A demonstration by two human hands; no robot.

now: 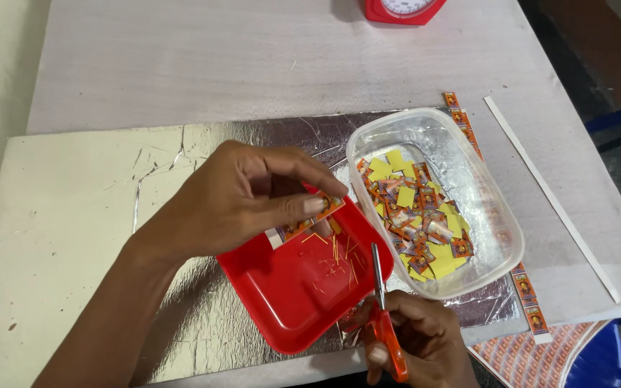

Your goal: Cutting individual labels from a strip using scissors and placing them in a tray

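A pair of orange-handled scissors (382,316) was gripped in the right hand (418,345), nearest the camera, the fingers (425,332) curled tight around the handles and the blades held nearly shut, pointing away from the body. Just beyond the blade tips, a strip of small orange printed labels (309,218) was pinched between the thumb and fingers (303,205) of the left hand (242,197). Under both hands a red square tray (289,294) was seen, scattered with thin yellow and orange trimmings (333,260). To the right of the left fingers, touching the tray's edge, a clear plastic tub (501,241) was filled with cut labels (415,215), orange and yellow. Everything was laid on silver foil sheeting (203,316) over a pale surface (181,57). Farther right, label strips (461,118) and a white strip (551,197) were seen. At the far edge a red scale (404,11) was partly visible.
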